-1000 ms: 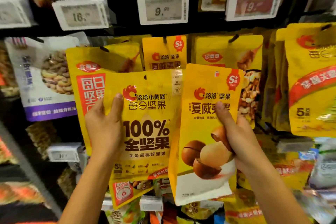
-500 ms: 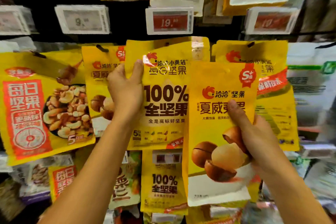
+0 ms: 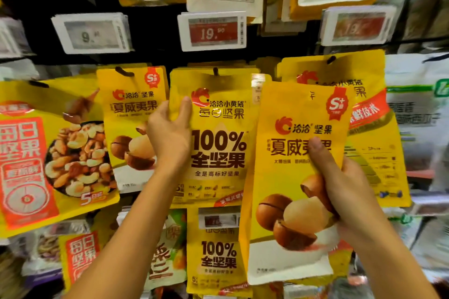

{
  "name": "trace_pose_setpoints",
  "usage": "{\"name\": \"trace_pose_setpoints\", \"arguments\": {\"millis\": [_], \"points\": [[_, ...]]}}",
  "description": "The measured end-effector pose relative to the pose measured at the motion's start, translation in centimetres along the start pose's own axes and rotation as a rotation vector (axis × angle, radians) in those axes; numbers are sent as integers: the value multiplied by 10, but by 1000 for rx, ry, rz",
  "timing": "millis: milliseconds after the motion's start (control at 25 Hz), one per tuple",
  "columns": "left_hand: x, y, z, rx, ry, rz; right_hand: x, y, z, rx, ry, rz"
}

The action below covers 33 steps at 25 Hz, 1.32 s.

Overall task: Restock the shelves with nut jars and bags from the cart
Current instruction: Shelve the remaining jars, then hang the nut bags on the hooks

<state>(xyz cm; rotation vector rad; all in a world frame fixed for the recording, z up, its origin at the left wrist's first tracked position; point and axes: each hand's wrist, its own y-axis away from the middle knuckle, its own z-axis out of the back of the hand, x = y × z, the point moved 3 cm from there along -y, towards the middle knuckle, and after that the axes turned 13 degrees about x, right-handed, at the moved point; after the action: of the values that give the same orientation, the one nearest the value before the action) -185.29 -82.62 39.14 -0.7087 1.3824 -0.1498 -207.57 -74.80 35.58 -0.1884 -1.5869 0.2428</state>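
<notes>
Bright, even store light — soft glare on glossy packaging, edges blurred and bowed by wide-angle distortion.

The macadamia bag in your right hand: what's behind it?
The macadamia bag, gripped by the right hand, covers the right edge of the 100% nut bag that the left hand holds, and part of another hanging yellow bag. Anything further behind is hidden.

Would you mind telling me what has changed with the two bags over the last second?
The left hand has carried the 100% bag up and rightwards onto the peg below the 19.90 tag, and still grips its edge. The right hand keeps its hold on the macadamia bag, not yet hung.
</notes>
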Motion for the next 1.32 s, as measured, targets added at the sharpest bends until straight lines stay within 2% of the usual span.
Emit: {"name": "trace_pose_setpoints", "arguments": {"millis": [200, 320, 440, 680, 920, 1000, 1160, 1240, 1320], "points": [[-2, -1, 3, 80, 61, -61, 1, 1, -12, 27, 28, 15], [-4, -2, 10, 63, 13, -149, -1, 5, -16, 40, 5, 21], [1, -17, 14, 6, 43, -85, -7, 7, -22, 57, -9, 18], [12, -26, 3, 24, -11, -77, -10, 5, -23, 6, -23, 18], [28, -34, -10, 1, 0, 38, -13, 4, -23, -15, -32, 16], [34, -30, -11, 50, 10, 63, -13, 3, -26, -24, -25, 20], [32, -8, 26, 17, -188, -140, -13, -11, -46, 25, -29, 35], [31, 1, 44, 118, -58, -103, -13, -22, -64, 74, -29, 35], [26, 13, 51, 344, 215, 59, -14, -34, -85, 133, -24, 38]]}}
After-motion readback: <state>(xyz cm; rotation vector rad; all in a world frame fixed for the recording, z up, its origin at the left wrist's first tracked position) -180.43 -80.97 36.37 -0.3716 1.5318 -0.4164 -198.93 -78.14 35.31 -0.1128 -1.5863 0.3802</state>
